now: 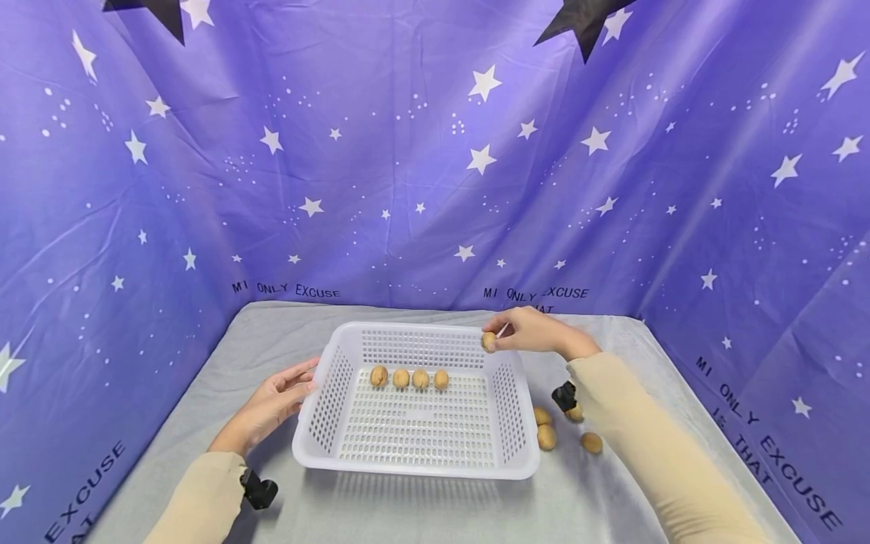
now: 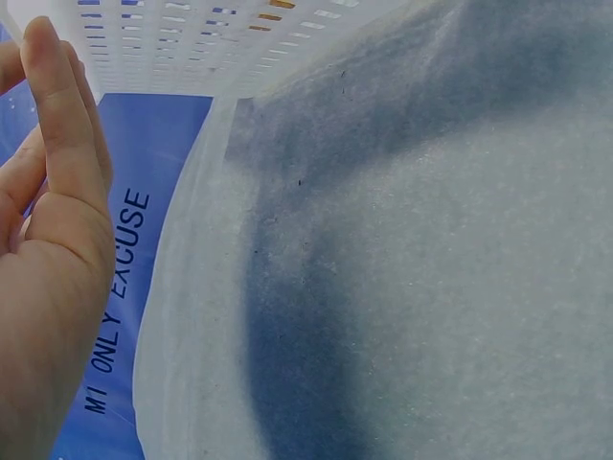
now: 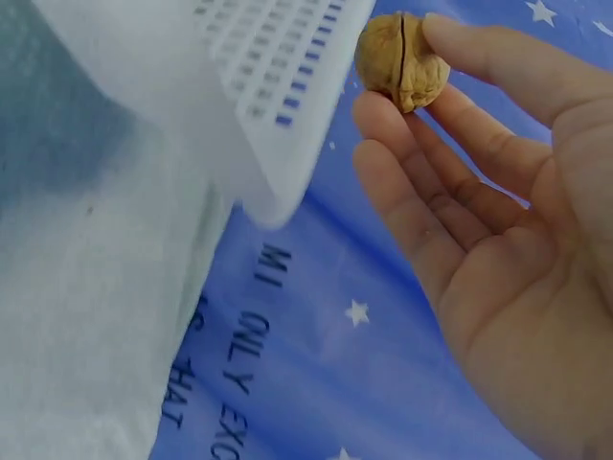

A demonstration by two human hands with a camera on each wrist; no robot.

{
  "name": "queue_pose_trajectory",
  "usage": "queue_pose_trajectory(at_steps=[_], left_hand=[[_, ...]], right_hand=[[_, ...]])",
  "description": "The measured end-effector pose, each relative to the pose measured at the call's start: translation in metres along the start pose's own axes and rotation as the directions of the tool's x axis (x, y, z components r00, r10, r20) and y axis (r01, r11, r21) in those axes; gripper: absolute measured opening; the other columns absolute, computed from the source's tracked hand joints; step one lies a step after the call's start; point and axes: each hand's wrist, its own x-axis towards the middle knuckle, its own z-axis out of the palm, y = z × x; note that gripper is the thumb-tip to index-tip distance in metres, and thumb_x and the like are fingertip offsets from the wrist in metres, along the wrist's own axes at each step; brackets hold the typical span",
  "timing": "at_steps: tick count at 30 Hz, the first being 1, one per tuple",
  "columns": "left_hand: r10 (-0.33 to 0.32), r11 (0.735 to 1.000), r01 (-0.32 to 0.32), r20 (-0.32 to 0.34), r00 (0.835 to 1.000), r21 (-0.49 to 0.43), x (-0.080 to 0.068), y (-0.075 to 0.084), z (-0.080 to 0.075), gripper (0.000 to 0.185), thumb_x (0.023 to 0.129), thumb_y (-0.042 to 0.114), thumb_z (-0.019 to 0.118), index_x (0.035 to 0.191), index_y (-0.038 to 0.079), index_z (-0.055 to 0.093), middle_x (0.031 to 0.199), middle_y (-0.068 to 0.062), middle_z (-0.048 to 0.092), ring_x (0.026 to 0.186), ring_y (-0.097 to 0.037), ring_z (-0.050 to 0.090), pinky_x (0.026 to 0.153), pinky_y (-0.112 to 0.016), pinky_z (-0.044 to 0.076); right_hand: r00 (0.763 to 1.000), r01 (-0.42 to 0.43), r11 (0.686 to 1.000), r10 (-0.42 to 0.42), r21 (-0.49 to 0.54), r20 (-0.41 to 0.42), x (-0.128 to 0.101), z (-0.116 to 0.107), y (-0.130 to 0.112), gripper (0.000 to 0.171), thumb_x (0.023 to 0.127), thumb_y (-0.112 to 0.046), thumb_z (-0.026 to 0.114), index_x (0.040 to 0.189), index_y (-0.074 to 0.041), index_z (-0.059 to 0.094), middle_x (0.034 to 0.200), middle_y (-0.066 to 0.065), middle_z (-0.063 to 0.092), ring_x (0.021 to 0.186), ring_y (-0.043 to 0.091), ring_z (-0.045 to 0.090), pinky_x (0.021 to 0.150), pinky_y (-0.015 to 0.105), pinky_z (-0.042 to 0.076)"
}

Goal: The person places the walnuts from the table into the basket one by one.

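A white perforated plastic basket [image 1: 414,472] rests on the grey cloth, with several walnuts [image 1: 379,376] lined up in a row toward its far side. My right hand [image 1: 533,330] pinches a walnut [image 3: 402,62] between thumb and fingertips, up over the basket's far right corner. In the right wrist view a dark seam shows along that walnut's shell. My left hand [image 1: 272,397] is at the basket's left side, its fingertips right at the rim. The left wrist view shows those fingers [image 2: 67,125] fairly straight beside the perforated wall.
Several more walnuts [image 1: 547,437] lie on the grey cloth [image 1: 421,514] just right of the basket, some partly behind the right forearm. A purple curtain [image 1: 408,151] with stars and lettering encloses the table at the back and both sides.
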Motion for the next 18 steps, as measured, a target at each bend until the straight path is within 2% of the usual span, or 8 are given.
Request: queue_pose_trajectory(at_steps=[11, 18], left_hand=[[0.009, 1.000, -0.009, 0.008, 1.000, -0.009, -0.002, 0.002, 0.001, 0.059, 0.103, 0.008, 0.057, 0.155, -0.002, 0.030, 0.130, -0.008, 0.060, 0.108, -0.017, 0.064, 0.086, -0.035, 0.056], [0.012, 1.000, -0.012, 0.011, 1.000, -0.008, -0.002, 0.003, 0.002, 0.059, 0.103, 0.008, 0.056, 0.155, -0.002, 0.031, 0.129, -0.009, 0.060, 0.107, -0.017, 0.064, 0.086, -0.035, 0.056]], right_hand=[[0.990, -0.073, 0.997, 0.076, -0.032, 0.116, 0.037, 0.033, -0.013, 0.038, 0.090, -0.022, 0.074, 0.123, -0.003, 0.069, 0.109, 0.001, 0.070, 0.102, 0.018, 0.065, 0.090, 0.038, 0.053], [0.968, -0.190, 0.981, 0.195, -0.041, 0.160, 0.048, 0.056, -0.013, 0.035, 0.087, -0.020, 0.079, 0.118, -0.008, 0.071, 0.105, -0.003, 0.069, 0.097, 0.014, 0.063, 0.089, 0.035, 0.053]])
